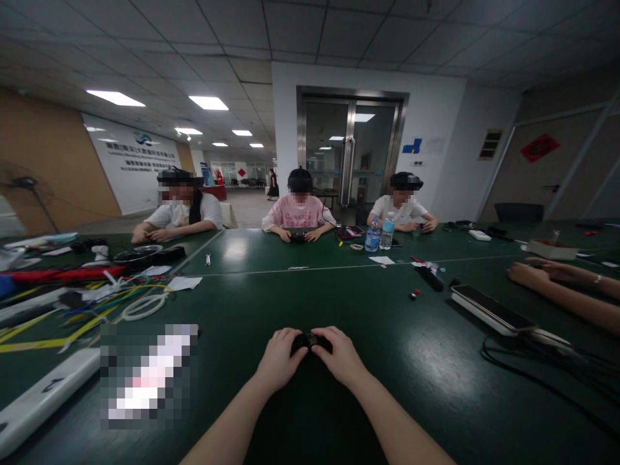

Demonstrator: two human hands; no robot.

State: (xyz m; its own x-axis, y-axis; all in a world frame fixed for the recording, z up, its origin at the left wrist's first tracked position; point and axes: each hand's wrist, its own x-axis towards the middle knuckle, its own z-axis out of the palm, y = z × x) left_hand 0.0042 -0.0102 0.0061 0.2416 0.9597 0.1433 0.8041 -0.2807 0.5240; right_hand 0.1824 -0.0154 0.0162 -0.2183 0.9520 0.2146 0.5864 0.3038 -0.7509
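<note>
A small black object [310, 342], shaped like a game controller, rests on or just above the green table, mostly covered by my hands. My left hand [281, 355] is closed around its left end, with the thumb at the near side. Around the right end curls my right hand [339, 354], its thumb close to the left one near the middle. Only the dark centre and parts of both ends show between my fingers. To the left of my hands lies a blurred-out, bright flat item [152, 374].
On the left are a white power strip [48, 400] and tangled cables [145, 307]. Two bottles [380, 234] stand across the green table [252, 303]. A phone on a white block [494, 310] lies right. Three people sit opposite; another person's hands [537, 271] are at right.
</note>
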